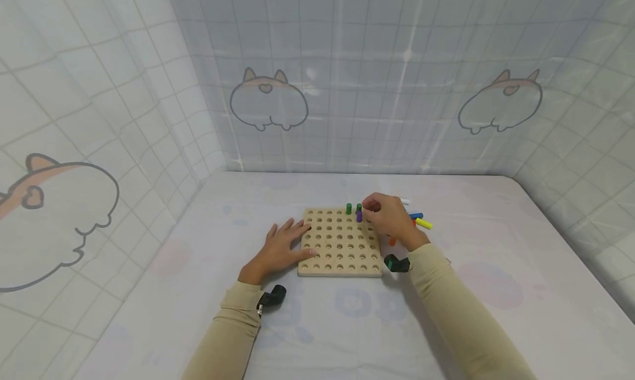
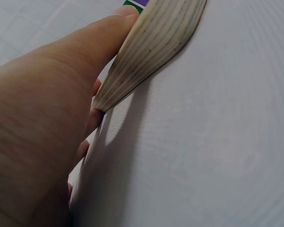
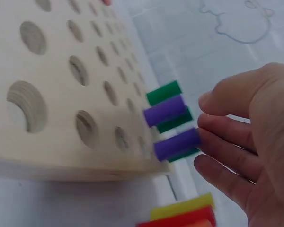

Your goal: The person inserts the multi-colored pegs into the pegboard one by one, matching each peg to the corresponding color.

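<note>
A wooden pegboard [image 1: 334, 241] with rows of round holes lies on the table. My left hand [image 1: 280, 247] rests along its left side, fingers spread and thumb over the board's edge. Near the far right corner, green pegs [image 3: 164, 93] and two purple pegs [image 3: 164, 111] stand in holes. My right hand [image 1: 392, 216] is beside these pegs, its thumb and fingers parted. In the right wrist view, one fingertip is at the end of the nearer purple peg [image 3: 177, 144]; whether it touches, I cannot tell. The thumb is apart from the peg.
Loose pegs lie right of the board, partly hidden by the right hand: yellow [image 1: 424, 223], blue [image 1: 415, 216], white [image 1: 404, 201] and orange [image 1: 393, 240]. A red peg [image 3: 175, 218] shows in the right wrist view. A tiled-pattern curtain [image 1: 377, 143] stands behind the table.
</note>
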